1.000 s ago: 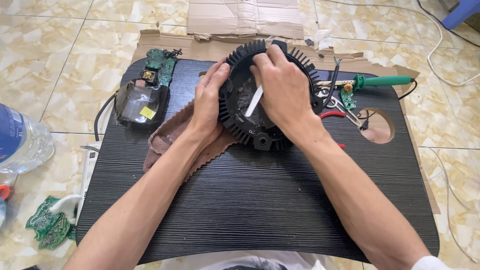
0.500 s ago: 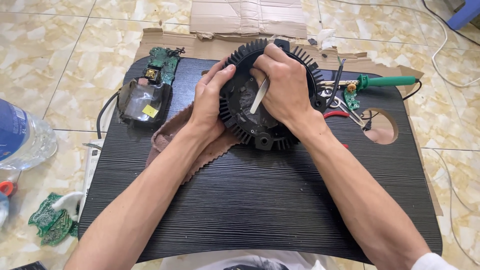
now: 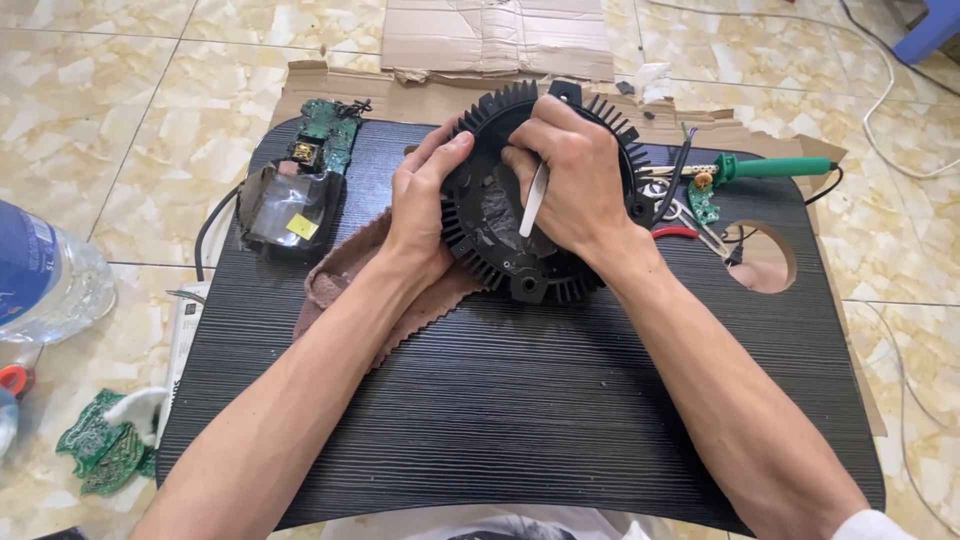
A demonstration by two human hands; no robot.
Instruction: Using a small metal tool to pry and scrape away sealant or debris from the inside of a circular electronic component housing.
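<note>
A round black finned heat sink (image 3: 500,262) lies on a black ribbed lap table (image 3: 520,400). My left hand (image 3: 425,200) grips its left rim and holds it steady. My right hand (image 3: 575,180) rests over the middle and is shut on a thin white stick (image 3: 532,200), whose tip points down into grey residue (image 3: 497,205) inside the housing. A brown cloth (image 3: 345,275) lies under my left wrist, partly beneath the heat sink.
A dark block with a yellow sticker (image 3: 290,210) and a green circuit board (image 3: 325,135) sit at the table's back left. A green-handled soldering iron (image 3: 770,168), red-handled pliers (image 3: 680,230) and wires lie at right. Cardboard (image 3: 495,40) lies behind; a plastic bottle (image 3: 40,275) and green boards (image 3: 100,445) are on the floor at left.
My right hand has turned the white stick slightly, working it inside the heat sink. My left hand has kept its hold on the rim.
</note>
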